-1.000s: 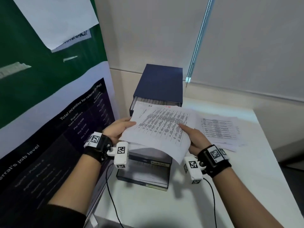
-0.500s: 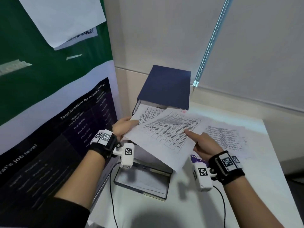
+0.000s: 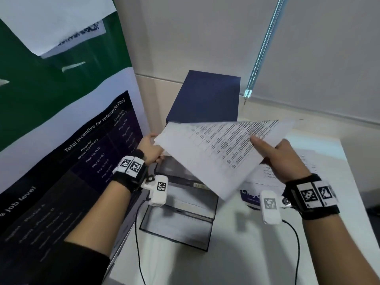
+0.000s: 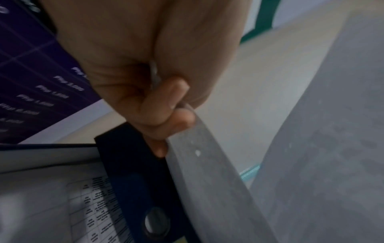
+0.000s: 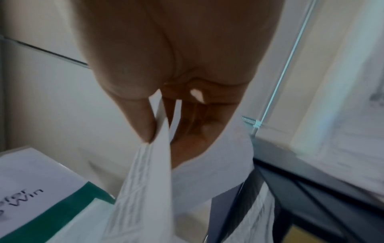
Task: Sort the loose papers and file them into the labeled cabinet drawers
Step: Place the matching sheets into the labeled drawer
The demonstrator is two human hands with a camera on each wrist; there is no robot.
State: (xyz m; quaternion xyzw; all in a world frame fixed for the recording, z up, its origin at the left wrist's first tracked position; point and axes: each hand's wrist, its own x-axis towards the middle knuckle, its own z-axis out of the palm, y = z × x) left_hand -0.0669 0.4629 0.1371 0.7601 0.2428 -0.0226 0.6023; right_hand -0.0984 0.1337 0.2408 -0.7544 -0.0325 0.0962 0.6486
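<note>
- Right hand [image 3: 285,159]: thumb on top, fingers [image 5: 143,118] underneath, clamped on the right edge of the printed sheets [image 3: 222,149]. Right wrist view shows at least two sheets pinched there.
- Left hand [image 3: 151,150]: curled fingers [image 4: 164,105] pinch the sheets' left corner — thumb over, fingers under.
- Sheets are held in the air between both hands, tilted, far right corner high, near corner drooping toward the open drawers.
- Filing cabinet [image 3: 205,97] stands at the desk's back-left corner, against the wall. Two drawers are pulled out toward the person: upper drawer [image 3: 178,173] mostly hidden under the sheets, lower drawer [image 3: 181,219] out further with paper already inside.
- Drawer labels are too blurred to read, so I cannot tell which drawer these sheets belong in.
- Key relation: the drawers lie directly below and slightly nearer than the sheets; the sheets' long axis runs left-right, across the drawers' pull-out direction. Judgement: they need a turn before going down flat into a drawer.
- Left hand is nearer the drawers — right hand hangs out over the desk [image 3: 236,254].
- More loose papers [image 3: 320,161] lie on the desk's right side, beyond the right hand, not yet filed.
</note>
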